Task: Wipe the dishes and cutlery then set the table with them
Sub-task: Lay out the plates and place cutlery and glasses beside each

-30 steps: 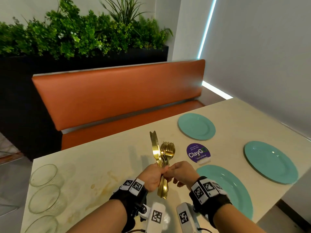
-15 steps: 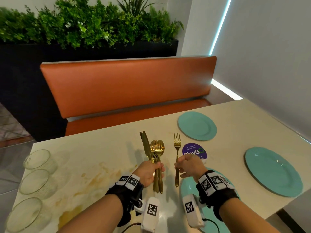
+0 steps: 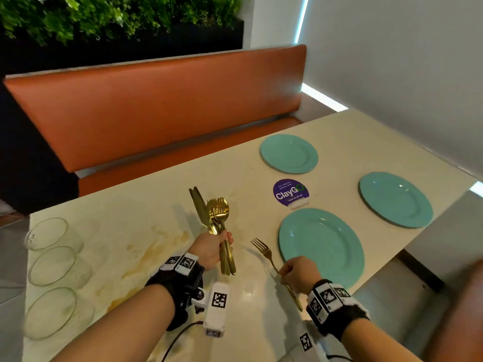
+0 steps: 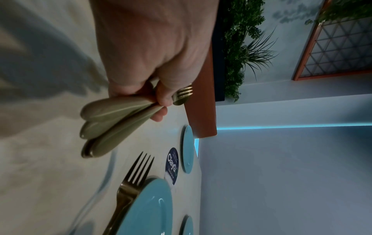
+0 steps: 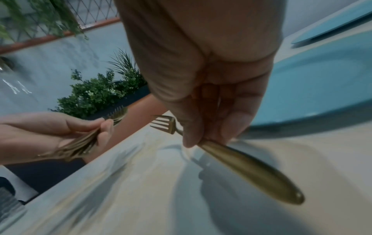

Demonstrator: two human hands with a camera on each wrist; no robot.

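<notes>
gold fork [image 3: 264, 253] — low beside near plate [image 3: 322, 248], tines away | gold cutlery bundle [image 3: 217, 226] — upright, fanned | three teal plates on table [image 3: 366, 142]

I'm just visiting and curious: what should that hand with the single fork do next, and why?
Probably lower the fork flat onto the table left of the near plate and let go. The right hand pinches it there, tilted; the left hand holds more cutlery.

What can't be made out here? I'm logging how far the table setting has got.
- Piece count in the cutlery bundle: overlapped, hidden inside the left hand, all views.
- Whether the fork touches the table: unclear, right hand covers its handle.
- Nearest glass: blurred, head view.
</notes>
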